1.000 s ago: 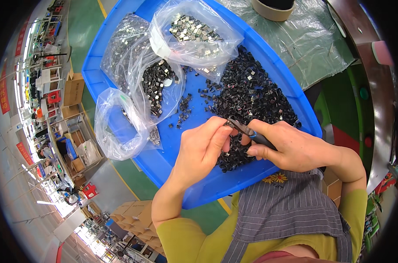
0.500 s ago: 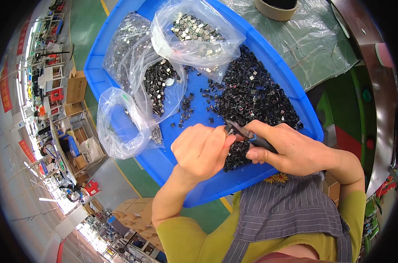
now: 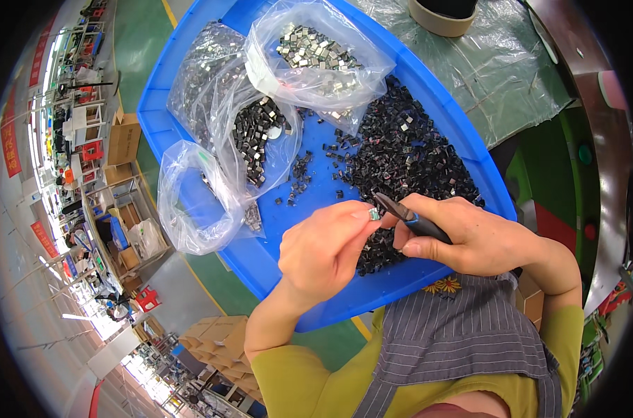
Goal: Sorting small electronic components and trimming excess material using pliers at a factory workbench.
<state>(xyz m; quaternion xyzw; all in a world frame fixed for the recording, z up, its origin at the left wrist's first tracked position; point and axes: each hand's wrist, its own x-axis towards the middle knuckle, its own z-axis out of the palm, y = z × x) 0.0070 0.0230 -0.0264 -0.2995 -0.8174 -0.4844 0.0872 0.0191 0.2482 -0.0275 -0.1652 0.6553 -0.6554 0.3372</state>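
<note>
Between the thumb and forefinger of my left hand [image 3: 327, 244] is a small square metal part [image 3: 374, 214] with a greenish face. My right hand [image 3: 470, 233] is wrapped round dark-handled pliers or cutters [image 3: 422, 224], whose jaws reach close to that part. Whether the jaws touch it I cannot tell. Both hands are above a blue plastic tray [image 3: 496, 182]. Under and beyond them spreads a heap of small black parts [image 3: 414, 150], with some loose pieces to its left.
Clear bags in the tray hold small silvery pieces [image 3: 316, 49] and black-and-silver pieces [image 3: 256, 129]. Another clear bag [image 3: 191, 209] stands open at the tray's left side. A roll of tape [image 3: 443, 19] sits on the plastic-covered surface [image 3: 498, 76] beyond the tray.
The plier jaws have come away from the part and now show more plainly. My left fingers have turned, bringing the part's greenish face into view.
</note>
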